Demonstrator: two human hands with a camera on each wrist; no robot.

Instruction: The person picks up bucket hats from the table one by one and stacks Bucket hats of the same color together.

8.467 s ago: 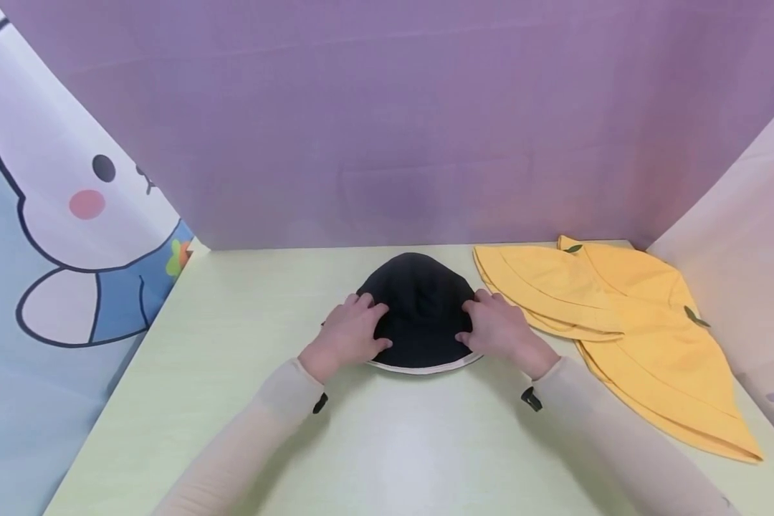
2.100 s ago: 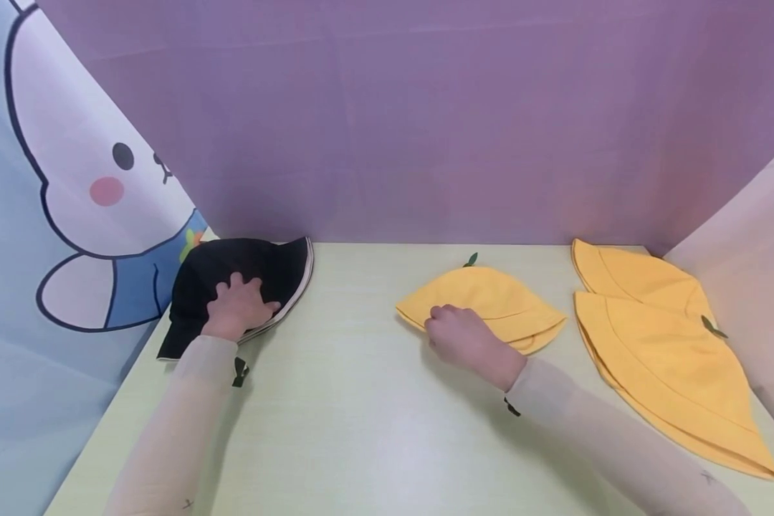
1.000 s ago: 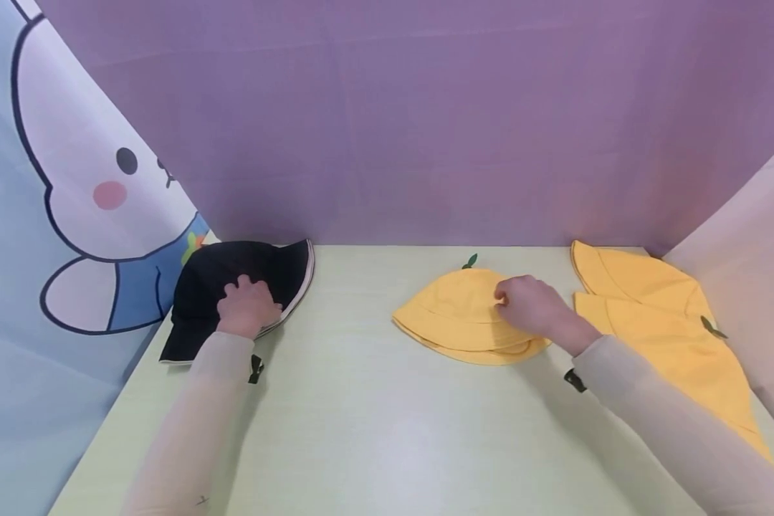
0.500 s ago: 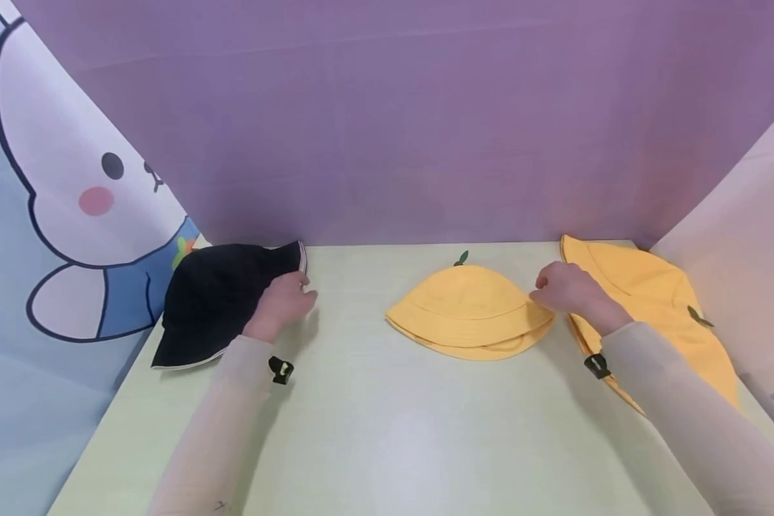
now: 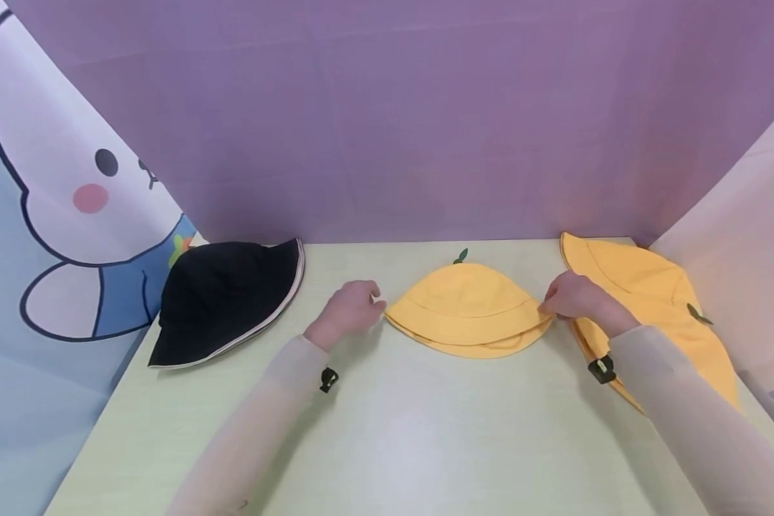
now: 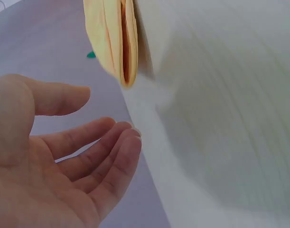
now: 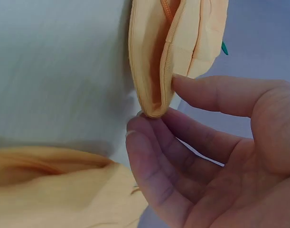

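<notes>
A small yellow bucket hat [image 5: 467, 308] lies flattened in the middle of the table, a green leaf tab at its top. My right hand [image 5: 577, 297] pinches the right corner of its brim. In the right wrist view, the thumb lies on one face of the folded brim [image 7: 156, 102] and the fingers curl under its tip. Just off the left corner is my left hand [image 5: 348, 312], loosely curved and holding nothing. The left wrist view shows a gap between its fingertips [image 6: 130, 135] and the hat's brim end [image 6: 128, 71].
A black bucket hat [image 5: 226, 301] with a pale brim edge lies at the back left. More yellow hat cloth [image 5: 651, 301], with a leaf tab, lies at the right, partly behind my right arm. A purple cloth [image 5: 387, 122] hangs behind the pale table [image 5: 400, 444].
The black hat has gone from the middle to the left, and the small yellow hat from the right to the middle. Lately my left hand left the black hat; my right hand reached the yellow brim's right corner.
</notes>
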